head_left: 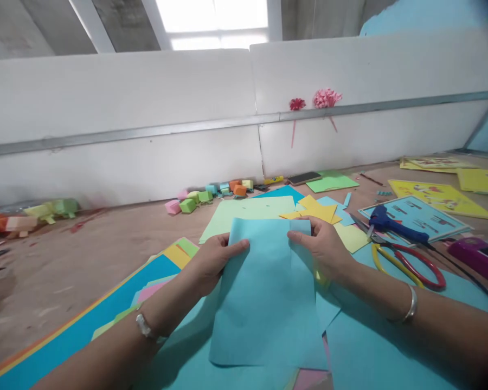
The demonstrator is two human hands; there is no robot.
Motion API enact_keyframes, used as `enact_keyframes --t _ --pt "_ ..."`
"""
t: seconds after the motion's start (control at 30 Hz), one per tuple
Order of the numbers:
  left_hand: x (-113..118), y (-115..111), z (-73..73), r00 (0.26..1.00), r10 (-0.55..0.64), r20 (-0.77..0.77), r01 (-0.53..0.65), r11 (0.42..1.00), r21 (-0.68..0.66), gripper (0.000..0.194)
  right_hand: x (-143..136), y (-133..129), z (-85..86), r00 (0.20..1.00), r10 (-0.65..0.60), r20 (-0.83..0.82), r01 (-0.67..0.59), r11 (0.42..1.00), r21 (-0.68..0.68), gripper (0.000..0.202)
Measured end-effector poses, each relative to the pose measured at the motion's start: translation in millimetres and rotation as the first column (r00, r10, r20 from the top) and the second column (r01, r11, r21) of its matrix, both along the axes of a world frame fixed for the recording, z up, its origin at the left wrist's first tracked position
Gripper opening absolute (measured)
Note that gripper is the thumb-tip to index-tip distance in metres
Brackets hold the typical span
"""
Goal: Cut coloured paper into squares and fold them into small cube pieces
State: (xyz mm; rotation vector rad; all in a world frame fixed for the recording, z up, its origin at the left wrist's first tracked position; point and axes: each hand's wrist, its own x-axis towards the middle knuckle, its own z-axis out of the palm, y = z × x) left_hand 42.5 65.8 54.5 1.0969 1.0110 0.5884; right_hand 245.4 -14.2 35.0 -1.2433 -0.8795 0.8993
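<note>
The left hand (209,262) pinches the blue paper (266,309) by its left edge, thumb on top. The right hand (325,246) pinches its top right corner.

White panel (146,89): red flower (297,104) and pink flower (326,98) at the gray rail (211,125), stems showing below it.
Table's (122,233) back edge: multicolored folded cubes (239,190); dark phone (305,178) just beside a green sheet (334,182).
Right side: blue glue gun (398,223) partly over a light-blue picture card (421,207); red-and-yellow-handled scissors (377,238) near it; yellow illustrated sheet (441,197) beyond.
Left side: green boxy figure (66,207).
</note>
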Motion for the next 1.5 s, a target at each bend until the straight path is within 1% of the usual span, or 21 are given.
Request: enact_keyframes --t 0.1,0.17,0.3,0.47,0.67,0.83,1.03,1.13,1.3,1.4,1.5 --pt "0.3 -2.6 0.1 1.0 -0.012 -0.001 0.012 0.999 0.029 0.04 -0.8 -2.0 2.2 0.995 -0.078 0.057 0.079 0.997 -0.007 0.043" --pt "0.3 -3.9 -0.3 1.0 -0.028 0.007 0.028 0.999 0.039 0.039 -1.5 -3.0 3.9 0.992 -0.111 0.062 0.112 0.994 0.003 0.042" --pt "0.5 -5.4 -0.1 0.999 -0.05 0.012 0.049 0.998 0.045 0.042 -3.7 -4.1 7.3 0.994 -0.111 0.014 0.111 0.994 0.007 0.039" --pt "1.1 -5.4 0.6 0.999 -0.034 0.0 0.034 0.999 0.033 0.045 -5.5 -4.9 8.8 0.995 -0.1 -0.012 0.099 0.995 -0.023 0.039" --pt "0.9 -4.7 -1.0 0.999 -0.035 0.016 0.034 0.999 0.028 0.045 -2.9 -2.1 4.7 0.996 -0.093 0.005 0.093 0.996 -0.007 0.035" --pt "2.0 -3.6 -2.3 1.0 -0.023 0.014 0.022 0.999 0.026 0.047 -0.5 0.9 0.4 0.994 -0.102 0.025 0.102 0.995 -0.005 0.037" --pt "0.9 -5.1 -3.0 0.999 -0.043 0.017 0.042 0.999 0.023 0.051 -0.5 1.1 0.0 0.995 -0.096 0.013 0.096 0.995 -0.004 0.035" --pt "3.8 1.5 3.6 0.999 -0.039 -0.005 0.039 0.999 0.031 0.051 -0.5 0.6 1.5 0.996 -0.086 0.003 0.086 0.996 -0.006 0.035" --pt "17.2 26.1 18.4 1.0 0.019 0.02 -0.022 0.986 0.165 0.054 1.1 0.1 5.9 0.996 -0.085 -0.041 0.086 0.996 0.009 0.038" --pt "21.6 35.0 20.1 0.998 0.051 0.023 -0.055 0.982 0.18 0.058 3.0 0.3 7.2 0.994 -0.081 -0.071 0.081 0.997 -0.006 0.038" --pt "21.4 37.8 16.9 0.997 0.077 0.007 -0.077 0.98 0.186 0.056 4.9 1.1 6.7 0.995 -0.095 -0.043 0.094 0.995 -0.019 0.035"
